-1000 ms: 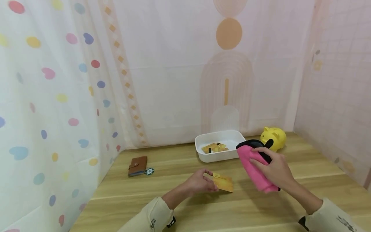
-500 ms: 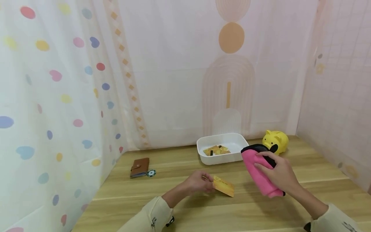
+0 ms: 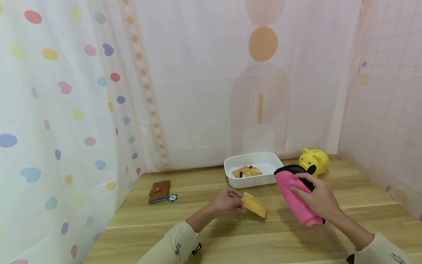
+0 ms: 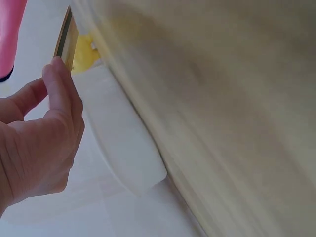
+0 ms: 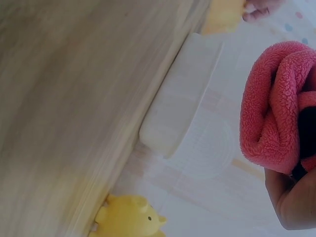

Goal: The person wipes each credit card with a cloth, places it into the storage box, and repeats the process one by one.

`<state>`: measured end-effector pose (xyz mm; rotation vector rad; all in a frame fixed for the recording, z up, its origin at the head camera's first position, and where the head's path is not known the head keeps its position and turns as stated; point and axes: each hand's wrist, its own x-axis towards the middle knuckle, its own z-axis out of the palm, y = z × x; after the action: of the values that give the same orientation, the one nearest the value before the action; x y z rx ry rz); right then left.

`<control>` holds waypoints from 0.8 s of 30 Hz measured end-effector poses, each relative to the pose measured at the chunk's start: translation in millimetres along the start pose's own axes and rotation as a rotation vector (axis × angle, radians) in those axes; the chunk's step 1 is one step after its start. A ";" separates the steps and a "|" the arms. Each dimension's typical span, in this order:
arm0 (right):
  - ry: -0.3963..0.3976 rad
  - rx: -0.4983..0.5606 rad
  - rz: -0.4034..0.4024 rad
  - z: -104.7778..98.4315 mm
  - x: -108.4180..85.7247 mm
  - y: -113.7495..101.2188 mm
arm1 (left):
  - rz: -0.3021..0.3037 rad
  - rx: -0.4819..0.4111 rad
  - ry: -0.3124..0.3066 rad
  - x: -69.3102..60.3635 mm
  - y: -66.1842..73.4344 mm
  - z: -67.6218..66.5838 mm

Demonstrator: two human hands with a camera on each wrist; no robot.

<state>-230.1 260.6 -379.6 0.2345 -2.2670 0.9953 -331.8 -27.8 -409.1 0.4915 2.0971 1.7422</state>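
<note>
In the head view my left hand [image 3: 227, 200] pinches a gold bank card [image 3: 254, 205] by its left edge, holding it above the table. The left wrist view shows the same card [image 4: 66, 42] nearly edge-on between thumb and fingers, a dark stripe on its face. My right hand [image 3: 318, 196] grips a folded pink and black fleecy cloth [image 3: 295, 194], to the right of the card. In the right wrist view the rolled pink pile of the cloth [image 5: 271, 108] faces the camera and hides most of the fingers.
At the back stands a white tray [image 3: 254, 181] with several gold cards [image 3: 245, 171] in it. A yellow piggy bank [image 3: 314, 161] is right of it. On the left lie a brown wallet [image 3: 159, 190] and a poker chip [image 3: 173, 198] on the wooden table [image 3: 138, 227].
The card in my left hand has risen slightly and its tilt has changed. The cloth shifted a little right and down in the picture, as the head view also shifted.
</note>
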 end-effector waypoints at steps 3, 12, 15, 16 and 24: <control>-0.009 0.000 0.007 -0.2 -0.2 0.4 | 0.042 -0.053 0.046 6.2 2.5 -6.0; -0.016 -0.010 0.016 -1.2 0.9 4.5 | 0.096 -0.219 0.154 25.5 12.6 -25.9; -0.017 -0.012 0.013 -0.8 1.2 5.6 | 0.109 -0.263 0.200 33.2 16.3 -29.5; -0.017 -0.013 0.009 -0.9 1.2 5.7 | 0.108 -0.280 0.216 35.9 16.8 -30.4; -0.039 -0.026 0.017 -1.7 1.5 6.8 | 0.087 -0.278 0.280 51.2 10.6 -35.6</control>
<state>-233.2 266.7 -381.8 0.2257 -2.3188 0.9775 -393.6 -31.4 -395.7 0.2754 1.9851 2.2214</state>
